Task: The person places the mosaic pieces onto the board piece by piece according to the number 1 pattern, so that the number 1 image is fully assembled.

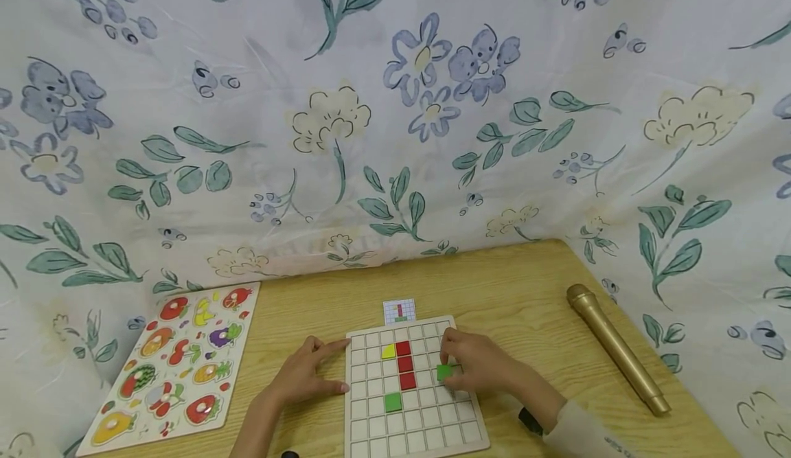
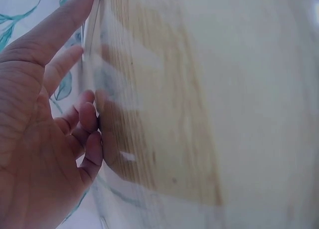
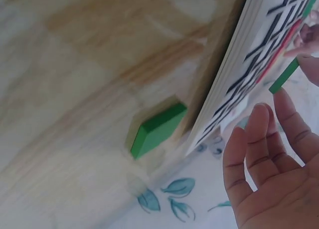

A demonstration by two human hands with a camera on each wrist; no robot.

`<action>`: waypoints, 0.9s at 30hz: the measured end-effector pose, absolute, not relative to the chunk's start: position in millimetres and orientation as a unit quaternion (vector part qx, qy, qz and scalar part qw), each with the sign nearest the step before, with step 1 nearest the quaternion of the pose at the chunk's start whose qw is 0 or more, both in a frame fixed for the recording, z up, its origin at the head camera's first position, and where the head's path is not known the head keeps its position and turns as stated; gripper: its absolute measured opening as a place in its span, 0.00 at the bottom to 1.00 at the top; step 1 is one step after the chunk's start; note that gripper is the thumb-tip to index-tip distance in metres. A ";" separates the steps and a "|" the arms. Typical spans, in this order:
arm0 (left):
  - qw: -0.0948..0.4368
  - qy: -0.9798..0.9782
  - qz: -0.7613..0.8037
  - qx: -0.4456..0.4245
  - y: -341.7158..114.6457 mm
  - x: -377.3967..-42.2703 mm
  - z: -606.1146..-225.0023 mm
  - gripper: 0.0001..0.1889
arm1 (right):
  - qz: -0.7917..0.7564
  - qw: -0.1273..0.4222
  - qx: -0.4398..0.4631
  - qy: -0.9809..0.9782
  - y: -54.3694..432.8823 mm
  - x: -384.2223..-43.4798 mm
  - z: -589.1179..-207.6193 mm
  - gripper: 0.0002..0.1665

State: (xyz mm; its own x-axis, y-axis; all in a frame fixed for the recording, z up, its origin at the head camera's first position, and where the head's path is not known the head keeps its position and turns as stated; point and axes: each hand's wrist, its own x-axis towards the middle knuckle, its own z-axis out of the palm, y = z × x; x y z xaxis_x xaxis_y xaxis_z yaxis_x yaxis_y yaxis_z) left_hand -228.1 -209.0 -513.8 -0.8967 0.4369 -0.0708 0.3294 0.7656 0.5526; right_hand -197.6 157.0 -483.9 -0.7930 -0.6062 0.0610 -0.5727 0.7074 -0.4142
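A square grid board lies on the table. My right hand pinches a green square tile between thumb and fingertip over the board's right side; the right wrist view has this tile tilted above the grid. My left hand rests at the board's left edge, thumb and index finger stretched out to it, the other fingers loosely bent. On the board sit a yellow piece with a curved edge, a column of three red tiles and a green tile.
Another green tile lies on the table beside the board. A small printed pattern card stands out past the board's far edge. To the left is a fruit puzzle board; on the right, a gold microphone. A floral curtain hangs behind the table.
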 end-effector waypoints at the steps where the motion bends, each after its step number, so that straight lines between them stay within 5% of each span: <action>1: 0.099 0.934 0.274 0.205 -208.9 -228.1 -514.0 0.44 | -0.210 0.043 -0.321 0.922 155.3 -196.9 -484.0 0.11; 27: 0.107 0.934 0.280 0.196 -209.0 -228.6 -513.3 0.44 | -0.176 0.042 -0.371 0.911 119.0 -188.0 -491.4 0.10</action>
